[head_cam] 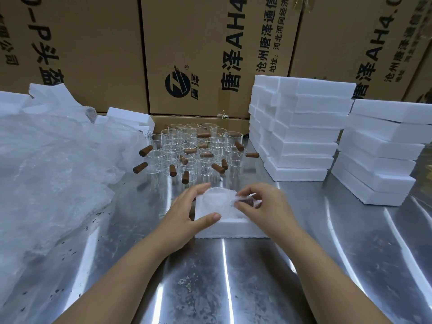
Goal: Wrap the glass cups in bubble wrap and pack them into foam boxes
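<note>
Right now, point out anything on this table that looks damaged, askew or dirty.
The foam slab at far left has a jagged, broken edge. The right-hand stack of foam boxes sits staggered, not squared up. Dark specks dot the steel table near the bubble wrap. The glass cups appear upright.

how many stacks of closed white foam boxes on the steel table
2. One tall white stack stands right of the clear glass cups, possibly several columns deep; the other stack is further right. White foam pieces behind the clear bubble wrap may hide more.
</note>
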